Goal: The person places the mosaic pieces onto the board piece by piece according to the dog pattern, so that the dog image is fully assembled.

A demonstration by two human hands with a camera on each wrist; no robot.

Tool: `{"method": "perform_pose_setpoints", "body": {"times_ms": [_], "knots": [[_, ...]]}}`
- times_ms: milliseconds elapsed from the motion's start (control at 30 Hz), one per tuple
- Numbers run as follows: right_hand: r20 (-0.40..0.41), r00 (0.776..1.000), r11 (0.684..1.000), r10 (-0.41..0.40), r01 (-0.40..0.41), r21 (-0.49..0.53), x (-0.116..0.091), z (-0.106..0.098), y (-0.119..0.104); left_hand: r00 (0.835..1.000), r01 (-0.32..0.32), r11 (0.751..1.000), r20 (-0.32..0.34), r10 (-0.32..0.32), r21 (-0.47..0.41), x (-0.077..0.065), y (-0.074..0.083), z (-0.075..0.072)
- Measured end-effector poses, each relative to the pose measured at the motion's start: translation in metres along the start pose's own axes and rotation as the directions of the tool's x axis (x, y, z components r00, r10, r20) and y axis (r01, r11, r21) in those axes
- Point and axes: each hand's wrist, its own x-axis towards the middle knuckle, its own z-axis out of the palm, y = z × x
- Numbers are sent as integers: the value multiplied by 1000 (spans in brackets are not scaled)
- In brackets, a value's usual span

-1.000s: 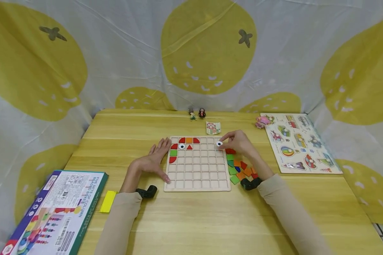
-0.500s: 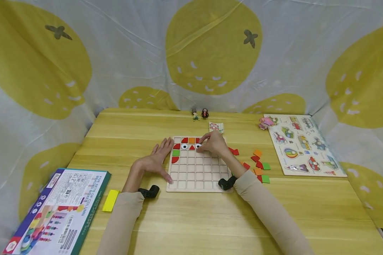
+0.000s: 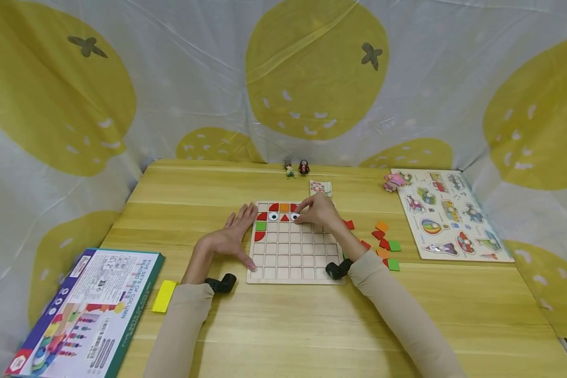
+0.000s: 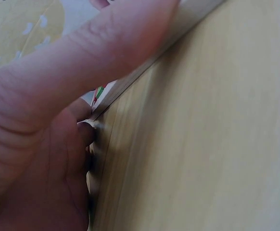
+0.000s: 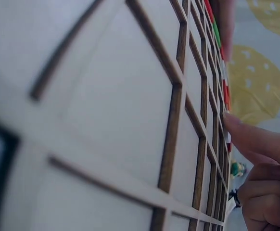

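Note:
A wooden grid board (image 3: 290,257) lies on the table, with red, orange and green tiles in its upper left cells. One round eye tile (image 3: 273,216) sits in the second row, left of a red triangle tile (image 3: 284,218). Right of that triangle, my right hand (image 3: 318,211) has thumb and forefinger at a second eye tile (image 3: 294,216), which lies in or just over its cell. My left hand (image 3: 231,239) rests along the board's left edge, fingers straight, thumb (image 4: 106,43) on the lower left corner. The right wrist view shows bare cells and my right thumb (image 5: 248,134) at the far tiles.
Loose tiles (image 3: 382,244) lie right of the board. A pattern card (image 3: 321,188) and two small figurines (image 3: 304,167) are behind it. A picture puzzle board (image 3: 453,215) with a pink toy (image 3: 396,181) stands right. At left are a box (image 3: 90,310) and a yellow strip (image 3: 164,296).
My right hand has carried the eye tile leftward from the board's right side to beside the red triangle, then barely moved. The left hand stays at the board's edge.

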Motion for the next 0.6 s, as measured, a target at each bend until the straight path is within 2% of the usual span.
{"method": "perform_pose_setpoints", "body": {"times_ms": [167,467,600], "knots": [[12,1000,999,-4,3,49,1,-1,4,1000,-5,1000,-1,5,3,1,0,0],[13,1000,999,-1,1,52,1,-2,6,1000,-2,1000,-2,2,-3,1,0,0],[10,1000,997,-18,17,81,-5,-13,12,1000,1,1000,-5,-1,-4,1,0,0]]}}
